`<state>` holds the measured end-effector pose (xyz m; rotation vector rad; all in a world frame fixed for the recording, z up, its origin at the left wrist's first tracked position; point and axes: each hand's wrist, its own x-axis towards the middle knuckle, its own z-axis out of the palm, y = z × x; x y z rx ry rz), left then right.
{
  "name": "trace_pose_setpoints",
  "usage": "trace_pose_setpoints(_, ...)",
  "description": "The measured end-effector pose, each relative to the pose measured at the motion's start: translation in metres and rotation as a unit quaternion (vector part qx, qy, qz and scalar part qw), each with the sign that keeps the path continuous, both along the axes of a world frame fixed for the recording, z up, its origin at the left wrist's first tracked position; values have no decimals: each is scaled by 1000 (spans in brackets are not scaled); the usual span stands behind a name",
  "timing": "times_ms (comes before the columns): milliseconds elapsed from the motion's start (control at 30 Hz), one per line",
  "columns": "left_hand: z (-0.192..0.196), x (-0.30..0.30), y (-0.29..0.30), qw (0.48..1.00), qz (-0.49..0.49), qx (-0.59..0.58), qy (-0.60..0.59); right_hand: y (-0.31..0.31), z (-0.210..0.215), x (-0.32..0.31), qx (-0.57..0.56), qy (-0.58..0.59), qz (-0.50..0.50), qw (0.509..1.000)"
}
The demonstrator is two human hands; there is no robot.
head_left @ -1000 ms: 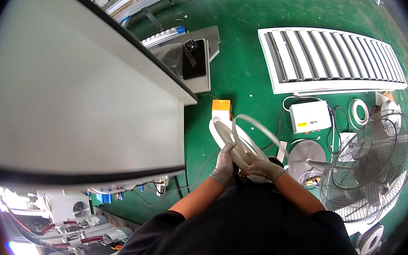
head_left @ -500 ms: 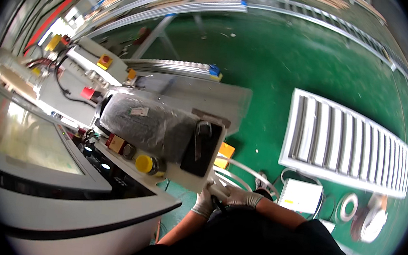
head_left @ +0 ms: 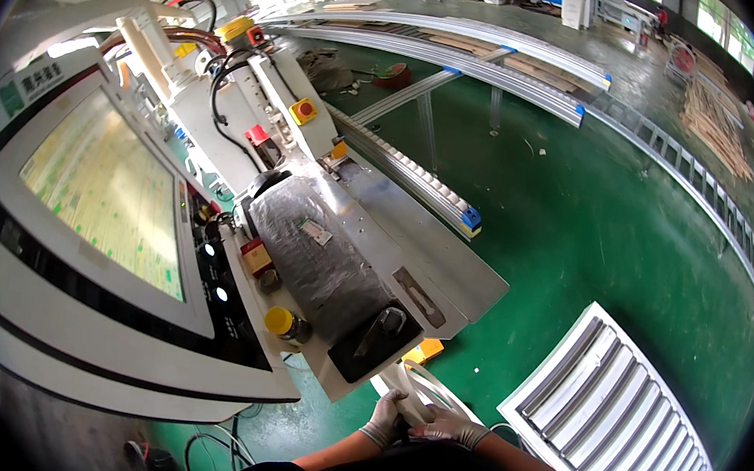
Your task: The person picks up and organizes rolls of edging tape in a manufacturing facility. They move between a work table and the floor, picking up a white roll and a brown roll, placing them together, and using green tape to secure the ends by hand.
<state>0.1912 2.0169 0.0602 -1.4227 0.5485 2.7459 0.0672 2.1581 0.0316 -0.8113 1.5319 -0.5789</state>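
Observation:
My left hand (head_left: 385, 418), in a pale work glove, is closed on a white flexible strip (head_left: 413, 408) in front of my body. My right hand (head_left: 452, 427), gloved too, is closed on the same strip just to the right, its fingertips partly hidden. The strip curves in loops beyond my hands, below the corner of the machine's table. On that corner, nearest my hands, lies a black tray (head_left: 376, 344) with a dark metal tool on it. A clear jar with a yellow lid (head_left: 280, 321) stands to its left.
A large machine with a lit screen (head_left: 109, 192) fills the left side. Its table holds a plastic-wrapped grey cover (head_left: 321, 253) and small boxes. A red stop button (head_left: 304, 111) sits behind. A white slatted panel (head_left: 614, 413) lies on the green floor at right; roller rails (head_left: 431, 54) run behind.
My view has swung left and up, bringing more of the screen and the far hall into sight. Both hands stay on the strip; my left hand has come slightly apart from the right.

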Motion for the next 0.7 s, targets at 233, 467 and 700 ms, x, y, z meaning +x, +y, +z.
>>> trace_pose_setpoints(233,-13,8,-2,997,-73,-29,-15,4,-55,1,-133,-101,-20,986)
trace_pose_setpoints(467,-25,55,-11,979,94,-149,100,-24,60,3,-195,-61,-53,977)
trace_pose_setpoints(700,-21,70,-11,978,126,-147,75,-34,22,20,-129,-99,99,982)
